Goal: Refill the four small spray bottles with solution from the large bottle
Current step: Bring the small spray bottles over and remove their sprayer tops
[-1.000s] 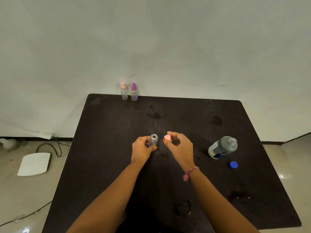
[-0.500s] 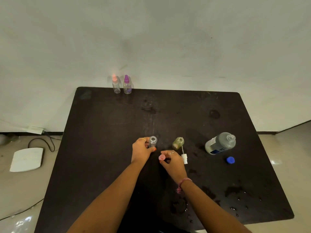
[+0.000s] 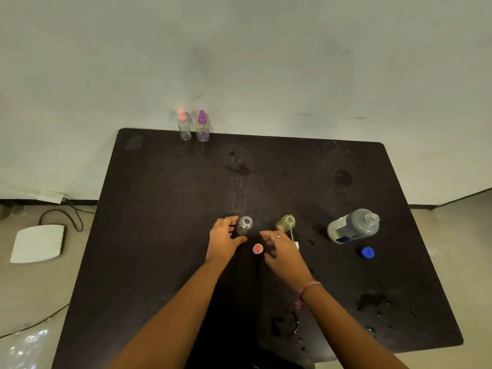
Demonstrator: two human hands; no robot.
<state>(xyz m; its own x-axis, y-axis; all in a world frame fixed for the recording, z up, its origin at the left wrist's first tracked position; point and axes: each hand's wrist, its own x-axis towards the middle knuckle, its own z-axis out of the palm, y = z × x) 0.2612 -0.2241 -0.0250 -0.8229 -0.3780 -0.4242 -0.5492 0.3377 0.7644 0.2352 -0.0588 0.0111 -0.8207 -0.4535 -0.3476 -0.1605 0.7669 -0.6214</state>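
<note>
**Reaching toward the large bottle: right hand nearer, clear bottle steadied by the left**

Starting at the fingers: the right hand [image 3: 282, 251] hovers just above the dark table [image 3: 165, 235] with fingers spread and relaxed, holding nothing. A small pink cap [image 3: 257, 248] stands on the table just beside its fingertips, toward the left hand. The left hand [image 3: 223, 241] curls round an uncapped clear spray bottle [image 3: 245, 225], which stands upright with its open mouth facing up; thumb and fingers appear to touch its sides.

Just beyond the right hand stands a small greenish bottle [image 3: 285, 223], also uncapped, with a white spray head and tube [image 3: 295, 242] lying on the table beside it.

Farther to the right, well apart from both hands, stands the large bottle [image 3: 351, 227], open at the neck, its long axis upright though it looks tilted through the wide lens. Its blue cap [image 3: 368, 253] lies near its base. The right hand is clearly the nearer one, so a sideways reach to the right would likely bring it there.

At the far edge stand two capped spray bottles, one pink-topped [image 3: 183, 126] and one purple-topped [image 3: 203, 127].
</note>
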